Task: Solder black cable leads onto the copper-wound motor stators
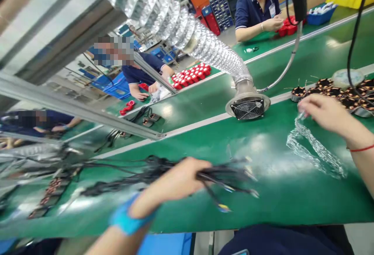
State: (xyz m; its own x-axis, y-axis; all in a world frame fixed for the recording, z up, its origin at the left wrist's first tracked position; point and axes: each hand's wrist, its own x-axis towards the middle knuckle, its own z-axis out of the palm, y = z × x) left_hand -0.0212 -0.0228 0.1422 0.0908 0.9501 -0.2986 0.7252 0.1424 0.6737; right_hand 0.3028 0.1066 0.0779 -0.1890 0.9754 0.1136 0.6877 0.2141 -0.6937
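My left hand (184,177), with a blue band at the wrist, is wrapped round a bundle of black cables (152,171) lying along the green bench (280,204). The cables' stripped ends with coloured wires fan out to the right of my fingers. At the right, my right hand (317,109) pinches one end of a crumpled clear plastic strip (314,144), which hangs down onto the bench. Just beyond that hand sit several round motor coils (333,91) with copper windings.
A foil duct (201,41) ends in a round fan (249,109) over the bench. More coil parts (52,192) lie at the left. Across the bench, people handle red parts (191,76). A metal bar (87,109) crosses the upper left.
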